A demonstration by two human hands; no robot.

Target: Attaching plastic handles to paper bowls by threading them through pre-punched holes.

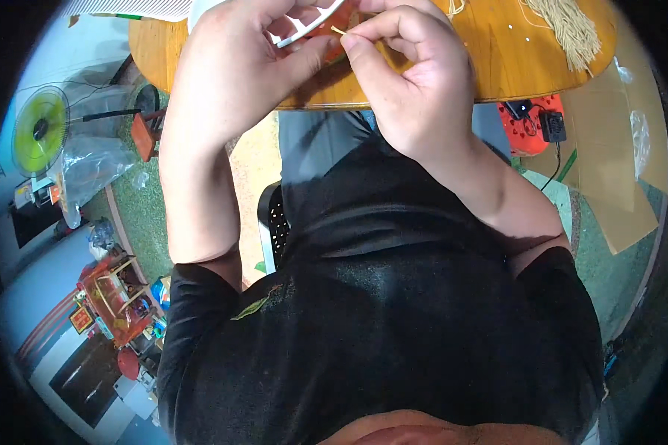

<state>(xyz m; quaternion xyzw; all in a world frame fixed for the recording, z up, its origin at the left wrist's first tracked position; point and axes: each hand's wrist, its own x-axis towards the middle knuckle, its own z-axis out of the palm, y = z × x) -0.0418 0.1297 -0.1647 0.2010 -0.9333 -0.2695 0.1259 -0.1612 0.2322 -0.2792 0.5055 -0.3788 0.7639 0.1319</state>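
At the top of the head view, over the table, my left hand (241,63) is closed on a white plastic piece (302,34) with a curved rim and slots. Its far part runs out of the picture. Close beside it, my right hand (416,81) pinches the end of a thin cream cord (338,30) between thumb and forefinger. The cord's tip points toward the white piece; whether it passes through a slot I cannot tell. On the table to the right lies a bundle of cream cords (568,33).
The wooden table (497,67) has a rounded edge in front of me. A white grid (126,7) is at the far left. Below the right edge stands a red stool (523,133) with a black adapter (551,126). Cardboard (605,148) lies right; a green fan (41,127) stands left.
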